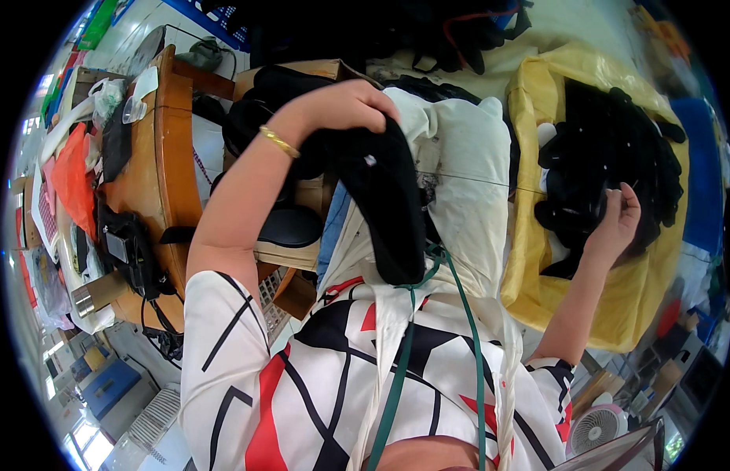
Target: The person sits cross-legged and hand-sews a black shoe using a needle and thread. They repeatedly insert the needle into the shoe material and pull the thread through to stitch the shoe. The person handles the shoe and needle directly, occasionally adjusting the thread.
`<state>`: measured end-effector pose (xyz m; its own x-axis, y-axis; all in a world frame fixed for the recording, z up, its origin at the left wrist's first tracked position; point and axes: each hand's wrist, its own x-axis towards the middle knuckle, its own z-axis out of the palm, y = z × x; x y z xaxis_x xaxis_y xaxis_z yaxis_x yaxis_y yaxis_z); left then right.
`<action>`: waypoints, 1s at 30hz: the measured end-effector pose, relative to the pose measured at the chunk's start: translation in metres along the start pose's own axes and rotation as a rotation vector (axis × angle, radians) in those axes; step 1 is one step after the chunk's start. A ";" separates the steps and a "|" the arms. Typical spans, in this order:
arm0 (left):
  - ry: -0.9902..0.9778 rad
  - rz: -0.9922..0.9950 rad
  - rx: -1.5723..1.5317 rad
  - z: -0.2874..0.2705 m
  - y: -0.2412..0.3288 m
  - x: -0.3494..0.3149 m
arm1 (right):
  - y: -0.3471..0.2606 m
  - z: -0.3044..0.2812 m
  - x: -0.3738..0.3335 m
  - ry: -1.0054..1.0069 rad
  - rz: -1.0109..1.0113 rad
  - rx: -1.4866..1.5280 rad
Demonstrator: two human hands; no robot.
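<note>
My left hand [353, 106] is closed on the upper end of a long black soft piece [392, 208], shaped like a cloth shoe, with a small pale spot on it. It hangs over my lap, on a cream apron [471, 212]. A thin dark thread [475, 180] stretches from the black piece toward the right. Out at the end of that line is my right hand [616, 220], fingertips pinched, with a thin needle-like sliver beside them. It is above a yellow sack [530, 267] holding several black pieces [592, 165].
At left stands a wooden table [157, 173] with a black bag [125, 247] and an orange plastic bag [70, 184]. More black pieces [290, 228] rest on a cardboard box [290, 255] beside my left arm. A pink fan [596, 430] is at lower right.
</note>
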<state>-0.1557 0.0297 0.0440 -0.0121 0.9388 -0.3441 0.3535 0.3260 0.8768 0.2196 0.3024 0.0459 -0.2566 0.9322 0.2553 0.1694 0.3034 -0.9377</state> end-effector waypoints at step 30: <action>0.741 0.068 0.047 0.119 -0.021 -0.038 | -0.019 0.185 -0.122 -1.112 0.277 0.033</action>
<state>-0.0516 -0.0259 -0.0011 -0.6103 0.7911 0.0414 0.4156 0.2753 0.8669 0.0721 0.1461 -0.0111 -0.9161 0.2713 -0.2953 0.3306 0.0943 -0.9390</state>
